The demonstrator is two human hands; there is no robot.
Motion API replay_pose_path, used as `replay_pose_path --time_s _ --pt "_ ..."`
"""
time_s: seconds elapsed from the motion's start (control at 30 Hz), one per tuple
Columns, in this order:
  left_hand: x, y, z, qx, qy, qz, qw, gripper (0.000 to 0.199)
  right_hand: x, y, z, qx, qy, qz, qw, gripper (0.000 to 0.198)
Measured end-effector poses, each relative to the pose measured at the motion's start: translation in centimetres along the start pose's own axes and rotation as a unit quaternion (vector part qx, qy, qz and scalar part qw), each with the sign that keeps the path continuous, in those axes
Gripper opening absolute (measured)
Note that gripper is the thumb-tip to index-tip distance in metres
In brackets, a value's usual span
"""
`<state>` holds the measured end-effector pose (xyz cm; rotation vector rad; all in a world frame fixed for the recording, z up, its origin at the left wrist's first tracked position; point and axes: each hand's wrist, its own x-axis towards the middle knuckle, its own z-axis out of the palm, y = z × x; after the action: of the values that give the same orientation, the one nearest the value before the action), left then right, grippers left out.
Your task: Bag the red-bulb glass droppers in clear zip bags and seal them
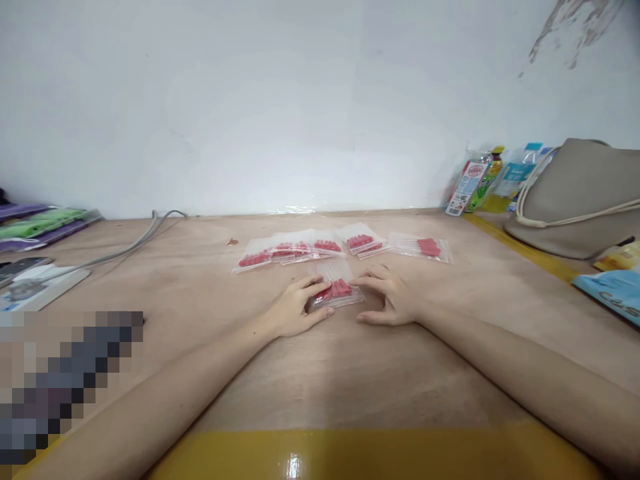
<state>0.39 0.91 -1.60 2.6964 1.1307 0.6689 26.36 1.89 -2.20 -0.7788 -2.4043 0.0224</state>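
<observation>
A small clear zip bag (pixel 341 289) holding several thin white sticks with red ends lies flat on the table between my hands. My left hand (pixel 296 308) rests at its left side, fingertips over the bag and thumb by its lower edge, with the fingers apart. From the right, my right hand (pixel 391 297) reaches its fingertips to the bag's upper right edge; its thumb and fingers are spread. Behind them, several similar bags lie in an overlapping row (pixel 287 249), with a small stack (pixel 361 241) and a further bag (pixel 429 247) to the right.
A white wall (pixel 250 100) stands behind the wooden table (pixel 300 387). Left are purple and green packets (pixel 47 225), a grey cable (pixel 135 243) and a white box (pixel 45 287). Right are a carton (pixel 467 188), bottles (pixel 517 177), a beige bag (pixel 580 193) and a blue packet (pixel 610 290).
</observation>
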Motion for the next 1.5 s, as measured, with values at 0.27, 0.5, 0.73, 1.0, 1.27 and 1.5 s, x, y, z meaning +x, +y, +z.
replay_pose_path --time_s 0.27,0.5,0.73,1.0,1.27,1.5 --pt "0.0 -0.3 0.1 0.009 0.002 0.010 1.000 0.050 -0.3 -0.2 0.7 -0.104 0.107 -0.081 0.985 0.008" --pt "-0.1 -0.7 -0.7 0.096 0.090 0.177 0.975 0.029 0.1 -0.7 0.5 -0.180 0.103 -0.103 0.973 0.015" --pt "-0.1 -0.5 -1.0 0.194 0.114 0.267 0.937 0.019 0.4 -0.7 0.1 -0.197 0.055 -0.109 0.973 0.020" --pt "0.8 -0.1 0.0 0.087 0.118 0.193 0.970 0.014 1.1 -1.5 0.5 -0.205 0.075 -0.096 0.971 0.019" --pt "2.2 1.0 1.5 0.072 0.131 0.195 0.969 0.016 2.0 -2.4 1.1 -0.185 0.068 -0.073 0.978 0.020" --pt "2.3 0.7 1.6 0.134 0.157 0.228 0.951 0.017 2.1 -3.0 1.7 -0.174 0.080 -0.064 0.979 0.016"
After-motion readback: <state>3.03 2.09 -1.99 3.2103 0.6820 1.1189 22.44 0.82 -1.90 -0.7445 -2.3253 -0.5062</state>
